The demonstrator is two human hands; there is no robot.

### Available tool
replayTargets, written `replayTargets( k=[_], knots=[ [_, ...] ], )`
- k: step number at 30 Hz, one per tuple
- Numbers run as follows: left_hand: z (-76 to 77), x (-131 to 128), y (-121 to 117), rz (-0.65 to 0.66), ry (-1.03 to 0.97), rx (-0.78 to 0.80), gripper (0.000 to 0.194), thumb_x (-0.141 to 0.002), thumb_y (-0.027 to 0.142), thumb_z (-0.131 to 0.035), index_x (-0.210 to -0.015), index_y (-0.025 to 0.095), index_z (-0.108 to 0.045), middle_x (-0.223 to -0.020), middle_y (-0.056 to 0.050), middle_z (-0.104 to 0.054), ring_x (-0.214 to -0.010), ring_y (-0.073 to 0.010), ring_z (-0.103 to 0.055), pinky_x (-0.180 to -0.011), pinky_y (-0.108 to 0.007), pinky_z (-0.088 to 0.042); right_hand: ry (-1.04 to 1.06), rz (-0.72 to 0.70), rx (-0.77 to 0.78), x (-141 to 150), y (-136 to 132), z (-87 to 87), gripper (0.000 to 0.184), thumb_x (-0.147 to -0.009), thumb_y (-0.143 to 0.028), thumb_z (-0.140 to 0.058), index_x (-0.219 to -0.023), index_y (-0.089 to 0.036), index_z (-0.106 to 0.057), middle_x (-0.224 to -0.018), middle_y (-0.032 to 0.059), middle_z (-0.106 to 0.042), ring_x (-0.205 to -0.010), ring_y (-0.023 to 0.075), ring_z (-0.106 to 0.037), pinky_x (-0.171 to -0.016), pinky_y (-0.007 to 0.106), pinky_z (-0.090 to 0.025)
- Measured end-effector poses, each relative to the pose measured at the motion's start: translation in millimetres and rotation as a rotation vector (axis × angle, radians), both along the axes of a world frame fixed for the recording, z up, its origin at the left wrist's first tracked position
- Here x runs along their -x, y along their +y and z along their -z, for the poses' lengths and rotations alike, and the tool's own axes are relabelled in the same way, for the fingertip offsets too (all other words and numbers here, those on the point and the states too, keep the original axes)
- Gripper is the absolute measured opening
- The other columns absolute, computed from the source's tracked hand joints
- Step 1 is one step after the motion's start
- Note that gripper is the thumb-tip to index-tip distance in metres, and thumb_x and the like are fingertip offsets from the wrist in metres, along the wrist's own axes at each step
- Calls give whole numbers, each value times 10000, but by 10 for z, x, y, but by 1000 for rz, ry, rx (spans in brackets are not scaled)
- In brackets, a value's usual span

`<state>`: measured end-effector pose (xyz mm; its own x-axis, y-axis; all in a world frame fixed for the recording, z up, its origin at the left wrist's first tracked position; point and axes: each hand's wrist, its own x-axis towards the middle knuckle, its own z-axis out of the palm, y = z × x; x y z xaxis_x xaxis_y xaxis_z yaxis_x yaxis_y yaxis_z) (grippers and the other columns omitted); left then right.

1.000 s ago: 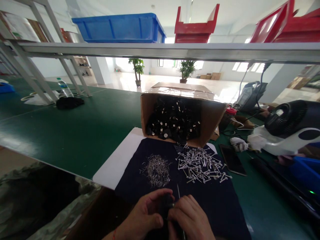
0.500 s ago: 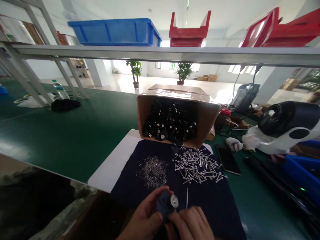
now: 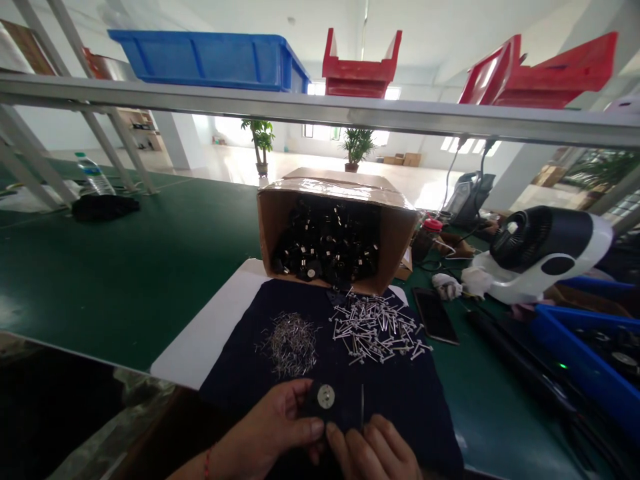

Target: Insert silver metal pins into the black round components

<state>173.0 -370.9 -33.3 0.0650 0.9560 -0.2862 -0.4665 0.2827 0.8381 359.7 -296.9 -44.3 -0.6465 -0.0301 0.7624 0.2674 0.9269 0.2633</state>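
Observation:
My left hand (image 3: 277, 420) is closed on a small black part with a round silver metal disc (image 3: 326, 397) on its face; the thumb presses the part's lower edge. Close by on the right, my right hand (image 3: 375, 450) has curled fingers, with a thin pointed metal tool (image 3: 363, 405) sticking up from them. Its fingertips are at the lower right of the black part; whether they touch it I cannot tell. Beyond the hands, a heap of fine bent metal pins (image 3: 293, 343) and a heap of flat-headed metal pins (image 3: 375, 327) lie on a dark cloth (image 3: 240, 360).
A cardboard box (image 3: 400, 233) lies on its side, full of black parts. To the right are a phone (image 3: 435, 315), a fan (image 3: 545, 253), a long black object (image 3: 520, 360) and a blue bin (image 3: 570, 353) with parts. A shelf (image 3: 320, 113) holding bins crosses above.
The view has shifted, so the surroundings sit further left. The black part has turned, its silver disc now facing the camera more squarely. Both hands keep their hold.

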Motion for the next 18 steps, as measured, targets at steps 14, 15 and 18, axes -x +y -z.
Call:
replayTargets(
  k=[14,15,18],
  knots=[
    [72,-7,55,-37,-25,-92,330,-755,341,-817,-956,125,-668,-786,-44,-654,-712,-132,-568,-620,-239,-454,-287,221,329,-113,979,168,194,-919,-10,-562,-977,-163,-667,-807,32,-551,-728,215,-481,-701,373,-358],
    [48,-8,56,-45,-52,-83,327,-752,331,-818,-951,123,-663,-778,-43,-655,-708,-130,-566,-629,-240,-453,-274,216,330,-112,951,165,174,-928,-21,-553,-943,-162,-653,-797,32,-546,-721,215,-475,-697,375,-353],
    [-26,-26,62,-92,-132,-33,308,-735,281,-822,-937,120,-656,-764,-39,-656,-688,-118,-559,-642,-238,-447,-179,198,447,-96,768,112,128,-944,-63,-544,-922,-171,-609,-827,38,-555,-741,210,-488,-695,361,-366]
  ],
)
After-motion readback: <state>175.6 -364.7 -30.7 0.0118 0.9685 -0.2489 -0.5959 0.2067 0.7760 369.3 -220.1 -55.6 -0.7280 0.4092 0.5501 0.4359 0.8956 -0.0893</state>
